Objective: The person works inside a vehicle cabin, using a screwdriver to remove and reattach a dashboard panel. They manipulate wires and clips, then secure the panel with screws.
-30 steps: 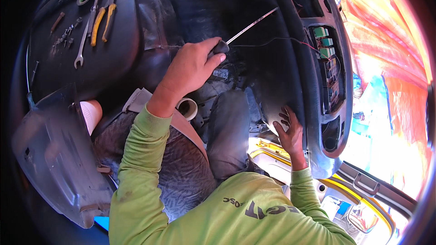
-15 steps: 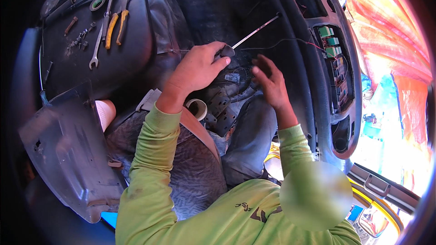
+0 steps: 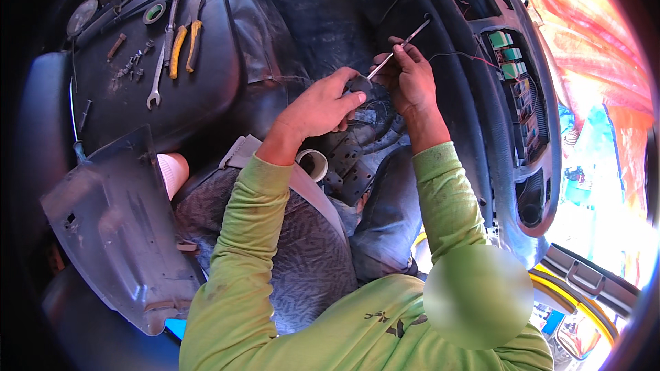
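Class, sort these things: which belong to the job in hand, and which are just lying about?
In use:
long silver-shafted tool with dark handle
left hand, on the handle
right hand, at the shaft

Apparently idle, on the black padded seat:
yellow-handled metal pliers
silver open-ended wrench
small dark fasteners
short rust-brown rod

The tool (image 3: pixel 382 66) has a smooth, shiny metal shaft and a dark, matt handle. The shirt (image 3: pixel 330 319) is matt, creased cloth; the patterned seat (image 3: pixel 309 261) looks like textured fabric. The black cushion (image 3: pixel 206 96) is smooth and leather-like, with a soft sheen. The wrench (image 3: pixel 157 84) gleams as bare metal, while the pliers (image 3: pixel 180 51) have smooth yellow plastic-looking grips. The dashboard (image 3: pixel 474 110) resembles dark, low-sheen plastic; the orange sheeting (image 3: pixel 598 27) looks wrinkled.
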`<state>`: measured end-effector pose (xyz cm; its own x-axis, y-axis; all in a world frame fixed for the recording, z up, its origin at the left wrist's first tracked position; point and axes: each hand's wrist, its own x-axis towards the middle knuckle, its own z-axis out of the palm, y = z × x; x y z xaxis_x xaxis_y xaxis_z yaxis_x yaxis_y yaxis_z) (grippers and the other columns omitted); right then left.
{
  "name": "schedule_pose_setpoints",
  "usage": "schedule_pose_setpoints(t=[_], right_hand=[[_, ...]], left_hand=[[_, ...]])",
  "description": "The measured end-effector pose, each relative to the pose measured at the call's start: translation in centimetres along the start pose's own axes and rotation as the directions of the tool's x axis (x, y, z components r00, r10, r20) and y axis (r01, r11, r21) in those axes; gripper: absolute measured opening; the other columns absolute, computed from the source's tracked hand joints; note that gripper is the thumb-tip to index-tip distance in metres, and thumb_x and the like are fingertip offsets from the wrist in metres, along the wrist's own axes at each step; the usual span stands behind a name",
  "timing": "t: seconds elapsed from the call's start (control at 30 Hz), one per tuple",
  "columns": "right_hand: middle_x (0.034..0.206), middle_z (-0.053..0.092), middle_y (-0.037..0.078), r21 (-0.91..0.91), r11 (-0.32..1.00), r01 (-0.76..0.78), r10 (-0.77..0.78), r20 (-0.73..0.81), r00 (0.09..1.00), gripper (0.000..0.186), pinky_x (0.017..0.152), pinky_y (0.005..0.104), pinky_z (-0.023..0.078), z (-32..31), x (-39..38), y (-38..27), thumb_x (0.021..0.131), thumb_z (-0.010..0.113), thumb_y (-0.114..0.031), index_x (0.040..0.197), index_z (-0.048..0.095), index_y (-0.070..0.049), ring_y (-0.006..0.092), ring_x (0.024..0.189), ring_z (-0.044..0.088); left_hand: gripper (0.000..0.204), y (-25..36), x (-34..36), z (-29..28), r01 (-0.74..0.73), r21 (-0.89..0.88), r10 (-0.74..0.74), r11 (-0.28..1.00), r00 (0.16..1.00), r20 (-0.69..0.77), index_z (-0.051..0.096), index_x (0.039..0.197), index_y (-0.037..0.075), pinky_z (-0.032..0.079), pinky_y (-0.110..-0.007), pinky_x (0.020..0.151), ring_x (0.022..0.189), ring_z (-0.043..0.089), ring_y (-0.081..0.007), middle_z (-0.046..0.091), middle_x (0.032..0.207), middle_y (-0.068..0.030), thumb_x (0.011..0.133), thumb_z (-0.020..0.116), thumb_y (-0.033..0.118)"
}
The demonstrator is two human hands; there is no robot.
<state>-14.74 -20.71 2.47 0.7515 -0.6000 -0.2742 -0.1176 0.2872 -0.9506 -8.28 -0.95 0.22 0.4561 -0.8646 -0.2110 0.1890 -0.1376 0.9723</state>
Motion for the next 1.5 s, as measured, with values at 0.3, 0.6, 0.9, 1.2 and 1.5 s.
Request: schedule_pose_setpoints(t=[0.3,0.6,0.9,1.2,1.5], right_hand=[[0.092,0.073,0.017,-0.009,1.000,0.030,-0.030,-0.021,0.999,0.028,0.065,0.0388,0.062,0.1,0.4,-0.7,0.108,0.056,-0.015,0.131,0.057,0.001,0.0274,0.074,0.073],[0.093,0.073,0.015,-0.027,0.995,0.096,-0.097,-0.023,0.995,0.027,0.066,0.0380,0.062,0.9,1.1,-0.5,0.107,0.058,-0.015,0.129,0.059,0.001,0.0250,0.078,0.073],[0.090,0.065,0.013,0.459,0.879,-0.124,0.065,0.143,0.988,0.031,0.081,0.0417,0.058,4.9,-3.7,4.2,0.112,0.046,-0.027,0.128,0.054,-0.001,0.0271,0.081,0.067],[0.108,0.073,0.013,0.000,0.982,-0.187,0.183,0.209,0.961,0.035,0.081,0.0399,0.057,2.4,-1.5,2.9,0.110,0.054,-0.031,0.122,0.066,-0.001,0.0244,0.095,0.070],[0.114,0.070,0.016,-0.614,0.072,0.786,-0.410,0.700,0.584,0.046,0.090,0.0445,0.054,1.6,-6.4,-4.5,0.079,0.082,-0.016,0.122,0.070,-0.006,0.0342,0.107,0.068]], left_hand=[[0.034,-1.4,1.1,-1.1,0.115,-0.508,-0.026,0.854,0.984,0.179,0.058,0.134,0.004,0.051,-0.027,0.056,0.065,0.067,-0.0164,0.071,0.088,-0.0077,0.107,0.059,0.026],[0.042,-2.8,-1.9,-0.6,0.230,-0.906,0.040,0.355,0.965,0.260,0.059,0.132,0.003,0.044,-0.021,0.048,0.060,0.056,-0.0093,0.068,0.101,-0.0136,0.109,0.056,0.039],[0.022,-3.5,-1.0,1.6,0.006,-0.833,-0.093,0.553,0.994,-0.054,0.063,0.107,0.002,0.031,-0.019,0.035,0.040,0.041,-0.0052,0.065,0.079,-0.0107,0.103,0.064,0.024],[0.028,-6.2,0.7,-1.4,-0.011,-0.786,0.001,0.618,1.000,-0.012,0.063,0.110,0.000,0.033,-0.020,0.038,0.042,0.043,-0.0061,0.066,0.080,-0.0119,0.105,0.058,0.028],[0.057,0.7,-0.2,1.2,-0.365,-0.500,-0.067,0.785,0.753,-0.655,0.063,0.132,-0.002,0.058,-0.036,0.078,0.091,0.072,-0.0256,0.074,0.105,-0.0200,0.109,0.048,0.047]])
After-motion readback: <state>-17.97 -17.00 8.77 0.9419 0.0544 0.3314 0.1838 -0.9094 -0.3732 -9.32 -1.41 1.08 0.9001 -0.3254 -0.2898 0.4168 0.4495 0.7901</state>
